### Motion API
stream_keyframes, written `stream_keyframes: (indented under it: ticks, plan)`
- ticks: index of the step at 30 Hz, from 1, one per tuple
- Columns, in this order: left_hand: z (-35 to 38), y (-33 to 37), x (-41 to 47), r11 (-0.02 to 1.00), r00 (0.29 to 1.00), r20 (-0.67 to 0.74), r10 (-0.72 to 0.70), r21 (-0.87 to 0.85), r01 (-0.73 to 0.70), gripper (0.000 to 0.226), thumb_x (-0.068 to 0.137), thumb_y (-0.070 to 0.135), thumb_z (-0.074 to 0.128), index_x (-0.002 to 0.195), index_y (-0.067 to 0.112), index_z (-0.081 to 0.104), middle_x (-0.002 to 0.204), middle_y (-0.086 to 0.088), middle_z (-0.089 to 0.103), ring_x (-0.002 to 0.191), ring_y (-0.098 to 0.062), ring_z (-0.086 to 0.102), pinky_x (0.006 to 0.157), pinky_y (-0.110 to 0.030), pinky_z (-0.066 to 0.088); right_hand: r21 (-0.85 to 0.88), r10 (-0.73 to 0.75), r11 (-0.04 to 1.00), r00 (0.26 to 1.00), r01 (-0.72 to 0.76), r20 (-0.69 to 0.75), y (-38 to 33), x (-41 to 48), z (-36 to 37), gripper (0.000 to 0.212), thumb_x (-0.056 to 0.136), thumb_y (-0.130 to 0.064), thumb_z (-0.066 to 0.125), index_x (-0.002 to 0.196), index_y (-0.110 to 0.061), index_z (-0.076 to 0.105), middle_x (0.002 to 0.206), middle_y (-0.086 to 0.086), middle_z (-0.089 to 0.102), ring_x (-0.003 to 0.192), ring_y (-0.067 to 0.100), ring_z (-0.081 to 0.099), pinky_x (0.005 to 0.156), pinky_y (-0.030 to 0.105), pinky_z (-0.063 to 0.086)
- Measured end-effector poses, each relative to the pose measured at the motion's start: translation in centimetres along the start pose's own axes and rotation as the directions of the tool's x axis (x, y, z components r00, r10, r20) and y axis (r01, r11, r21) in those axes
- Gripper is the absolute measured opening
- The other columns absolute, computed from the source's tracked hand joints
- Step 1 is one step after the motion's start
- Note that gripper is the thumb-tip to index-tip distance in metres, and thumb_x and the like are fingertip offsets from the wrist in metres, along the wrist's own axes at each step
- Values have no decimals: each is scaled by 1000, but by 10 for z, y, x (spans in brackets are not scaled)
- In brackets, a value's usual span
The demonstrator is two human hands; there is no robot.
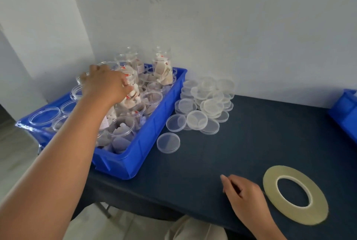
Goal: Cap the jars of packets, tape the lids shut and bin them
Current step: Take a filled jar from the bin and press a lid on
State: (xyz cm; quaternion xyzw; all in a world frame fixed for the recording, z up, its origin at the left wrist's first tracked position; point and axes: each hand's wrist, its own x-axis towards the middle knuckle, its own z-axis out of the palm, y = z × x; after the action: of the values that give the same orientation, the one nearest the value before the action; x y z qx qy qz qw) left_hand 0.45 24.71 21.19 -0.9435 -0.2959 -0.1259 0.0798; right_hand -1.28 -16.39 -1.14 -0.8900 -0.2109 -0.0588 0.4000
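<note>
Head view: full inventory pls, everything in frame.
blue bin: one, blue, left on the table, by the wall
jars: many, clear, in the blue bin, most uncapped, a few stacked at the back
packets: too many to count, whitish with red marks, inside the jars
lids: a loose pile, clear, on the table right of the blue bin
tape roll: one, yellowish, flat on the table, front right
second bin: one, blue, right edge, cut off
table: one, dark blue top
wall: white, behind the table
left hand: grips one of the jars from above
right hand: rests on the table beside the tape roll, holds nothing
</note>
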Motion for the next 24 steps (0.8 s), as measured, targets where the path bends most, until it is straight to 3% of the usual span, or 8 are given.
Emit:
stream_keyframes:
  ticks: [4, 9, 11, 13, 16, 18, 21, 24]
  plan:
    - [-9, 4, -2, 989, 997, -72, 38, -140, -48, 35, 102, 55, 61, 127, 34, 73, 160, -7, 44, 149, -40, 32, 126, -63, 9, 15, 1, 1000, 1000, -1, 11, -1, -1, -2, 46, 103, -38, 61, 61, -21, 55, 58, -4, 55, 58, 21, 55, 54, 29, 40]
    - [-50, 17, -24, 862, 922, -341, 184, -395, -318, 20, 101, 37, 68, 110, 21, 76, 160, -10, 45, 143, -41, 45, 118, -53, 37, 5, 37, 999, 998, -37, 42, -6, 0, -4, 49, 102, -48, 56, 67, -13, 59, 62, 3, 56, 60, 25, 55, 57, 42, 47]
    - [-68, 26, -39, 788, 880, -392, 270, -436, -436, 14, 99, 39, 69, 105, 27, 75, 157, -1, 48, 139, -27, 50, 112, -43, 40, 29, 48, 998, 998, -49, 35, -11, 0, -6, 37, 99, -51, 60, 73, -25, 64, 69, -5, 62, 66, 18, 60, 57, 31, 48]
    - [-78, 41, -58, 693, 853, -363, 375, -501, -518, 10, 97, 41, 71, 101, 33, 75, 153, 10, 51, 125, -8, 53, 106, -32, 39, 99, 72, 992, 997, -72, 8, -20, 0, -7, 22, 91, -60, 64, 94, -39, 67, 88, -20, 68, 86, 7, 67, 68, 19, 51]
    - [-64, 72, -99, 549, 778, -249, 577, -586, -595, 8, 94, 48, 69, 93, 41, 73, 148, 28, 49, 122, 19, 46, 107, -14, 33, 267, 62, 962, 998, -59, -1, -27, -3, -8, 69, 82, -71, 70, 139, -36, 56, 132, -26, 60, 125, 0, 60, 98, 18, 50]
    - [-37, 95, -130, 488, 718, -159, 678, -633, -601, 12, 94, 54, 65, 93, 45, 72, 150, 35, 45, 128, 19, 45, 105, -12, 33, 426, 34, 903, 999, -47, 39, -34, -4, -10, 96, 76, -75, 79, 155, -36, 41, 153, -23, 50, 143, 3, 49, 113, 22, 43]
    - [12, 129, -171, 413, 661, -105, 743, -705, -576, 14, 97, 56, 64, 100, 45, 72, 153, 38, 40, 134, 13, 45, 107, -25, 44, 551, -22, 835, 999, -8, 46, -38, 0, -10, 108, 76, -55, 93, 160, -35, 30, 151, -9, 57, 137, 19, 60, 107, 35, 53]
    - [51, 155, -190, 335, 656, -157, 738, -759, -558, 10, 97, 46, 71, 103, 39, 76, 153, 33, 45, 146, 11, 34, 117, -33, 42, 523, 51, 852, 998, -21, -42, -31, 3, -10, 94, 81, -39, 93, 155, -35, 35, 137, -15, 66, 122, 15, 70, 95, 29, 59]
